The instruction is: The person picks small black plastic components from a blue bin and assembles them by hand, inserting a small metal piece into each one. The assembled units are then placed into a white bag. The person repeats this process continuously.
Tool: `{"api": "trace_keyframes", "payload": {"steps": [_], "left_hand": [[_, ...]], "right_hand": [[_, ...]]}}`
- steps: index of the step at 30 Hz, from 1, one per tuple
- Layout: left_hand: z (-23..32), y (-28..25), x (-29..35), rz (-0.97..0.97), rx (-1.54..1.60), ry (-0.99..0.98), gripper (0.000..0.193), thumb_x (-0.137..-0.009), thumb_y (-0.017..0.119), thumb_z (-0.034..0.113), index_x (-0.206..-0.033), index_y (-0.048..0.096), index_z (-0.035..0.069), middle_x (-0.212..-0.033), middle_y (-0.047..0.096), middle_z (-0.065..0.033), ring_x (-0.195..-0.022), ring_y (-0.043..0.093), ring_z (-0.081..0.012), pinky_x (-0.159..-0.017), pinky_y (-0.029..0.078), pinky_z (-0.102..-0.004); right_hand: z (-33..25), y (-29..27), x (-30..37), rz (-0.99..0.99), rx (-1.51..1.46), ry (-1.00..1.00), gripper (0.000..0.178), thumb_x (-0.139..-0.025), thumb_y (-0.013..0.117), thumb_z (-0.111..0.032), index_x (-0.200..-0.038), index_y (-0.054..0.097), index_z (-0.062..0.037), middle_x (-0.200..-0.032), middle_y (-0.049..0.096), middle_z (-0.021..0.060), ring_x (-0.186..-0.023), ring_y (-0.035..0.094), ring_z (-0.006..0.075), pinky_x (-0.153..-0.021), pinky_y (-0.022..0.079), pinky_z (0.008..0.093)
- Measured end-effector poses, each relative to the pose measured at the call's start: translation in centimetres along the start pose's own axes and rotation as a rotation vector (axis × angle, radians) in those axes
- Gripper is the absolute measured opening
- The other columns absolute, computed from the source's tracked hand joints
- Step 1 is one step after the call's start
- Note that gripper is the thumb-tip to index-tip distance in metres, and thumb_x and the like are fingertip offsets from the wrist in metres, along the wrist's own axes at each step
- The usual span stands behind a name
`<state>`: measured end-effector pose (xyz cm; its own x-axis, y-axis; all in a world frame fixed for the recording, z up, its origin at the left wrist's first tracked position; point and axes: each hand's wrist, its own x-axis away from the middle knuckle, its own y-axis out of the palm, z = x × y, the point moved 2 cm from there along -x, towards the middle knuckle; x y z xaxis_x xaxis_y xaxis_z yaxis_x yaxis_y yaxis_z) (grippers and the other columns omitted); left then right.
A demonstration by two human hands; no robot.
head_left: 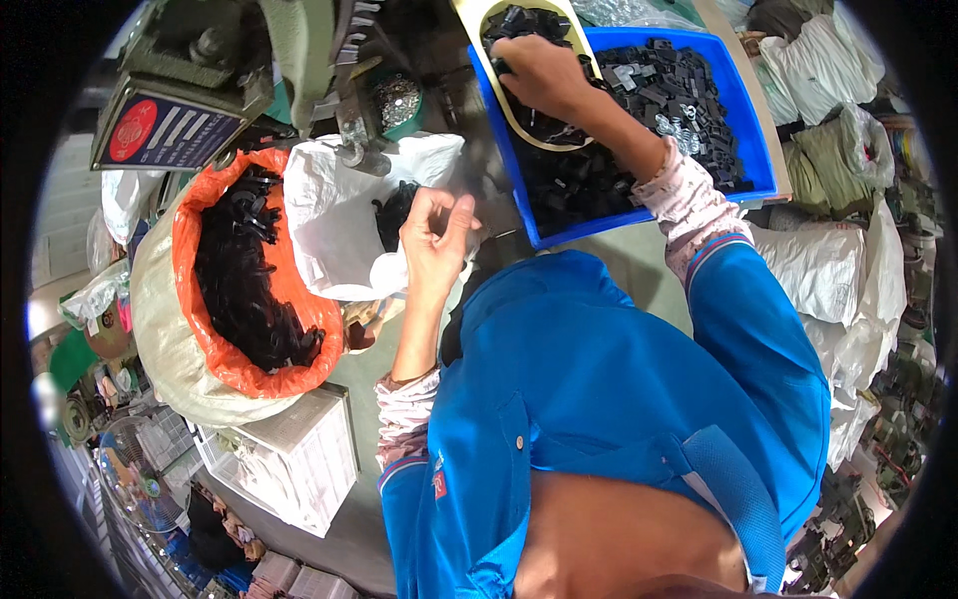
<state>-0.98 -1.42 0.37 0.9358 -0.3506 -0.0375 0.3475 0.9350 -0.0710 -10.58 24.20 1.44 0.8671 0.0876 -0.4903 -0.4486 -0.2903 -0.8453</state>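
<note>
Two bare hands, with loose parts on either side. Right hand (pixel 547 78): reaching over the rim of a yellow oblong tub (pixel 469 14), fingers down among black plastic parts (pixel 526 22); fingertips hidden, so cannot tell a spread grip from a pinching one. Left hand (pixel 431 245): raised at the right edge of a white sack (pixel 334 220), contact unclear; fingers curled, thumb near forefinger, cannot tell whether pinching anything. Yellow tub: over the left side of a blue crate (pixel 751 118), with dark loose pieces (pixel 651 82) and a cluster of clear pieces (pixel 684 130) inside the crate. At left: one orange-lined sack (pixel 282 285), heaped with black curved parts (pixel 238 275). Upper left: one grey-green machine (pixel 307 60), one green bowl (pixel 411 122) of small shiny pieces (pixel 397 97). Step in hand, as judged: picking from the yellow tub. Next move, as judged: fingertip closure on a part, then a lift clear of the rim without snagging neighbouring pieces.
</note>
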Motion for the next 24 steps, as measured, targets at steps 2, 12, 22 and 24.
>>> {"api": "trace_keyframes", "payload": {"steps": [2, 12, 22, 24], "left_hand": [[-0.1, -0.6, -0.1, 0.051, 0.154, 0.014, 0.016, -0.092, 0.065, 0.004, -0.086, 0.050, 0.004, -0.090, 0.065, -0.0068, -0.068, 0.061, -0.0085, -0.060, 0.046, -0.0223], [0.1, -4.7, -2.2, 0.036, 0.162, 0.076, 0.020, -0.086, 0.064, -0.008, -0.083, 0.047, 0.003, -0.129, 0.060, -0.0186, -0.090, 0.058, -0.0086, -0.076, 0.048, -0.0222], [-1.0, -10.7, -2.4, 0.046, 0.143, 0.084, 0.020, -0.084, 0.067, -0.006, -0.080, 0.049, 0.002, -0.122, 0.065, -0.0153, -0.100, 0.058, -0.0099, -0.086, 0.047, -0.0247], [-1.3, -11.8, -2.4, 0.066, 0.088, 0.082, 0.023, -0.081, 0.071, -0.003, -0.076, 0.049, 0.002, -0.117, 0.068, -0.0140, -0.094, 0.059, -0.0088, -0.081, 0.048, -0.0240]], "right_hand": [[1.0, -1.7, -0.1, 0.225, -0.338, -0.047, 0.029, -0.079, 0.070, -0.017, -0.107, 0.066, -0.0101, -0.088, 0.066, 0.0146, -0.084, 0.067, 0.0284, -0.072, 0.054, 0.0404], [-2.5, -3.8, 1.9, -0.195, -1.453, 0.451, 0.020, -0.097, 0.060, -0.012, -0.113, 0.062, -0.0015, -0.096, 0.065, 0.0037, -0.084, 0.064, 0.0114, -0.075, 0.054, 0.0273], [-12.0, -1.2, 1.3, -0.344, -1.384, 0.343, 0.030, -0.096, 0.060, -0.013, -0.123, 0.059, 0.0007, -0.090, 0.066, 0.0055, -0.072, 0.065, 0.0102, -0.062, 0.052, 0.0241], [-13.3, -0.7, 0.9, -0.326, -1.364, 0.347, 0.030, -0.097, 0.061, -0.017, -0.121, 0.061, -0.0001, -0.082, 0.066, 0.0047, -0.068, 0.063, 0.0093, -0.056, 0.050, 0.0233]]}}
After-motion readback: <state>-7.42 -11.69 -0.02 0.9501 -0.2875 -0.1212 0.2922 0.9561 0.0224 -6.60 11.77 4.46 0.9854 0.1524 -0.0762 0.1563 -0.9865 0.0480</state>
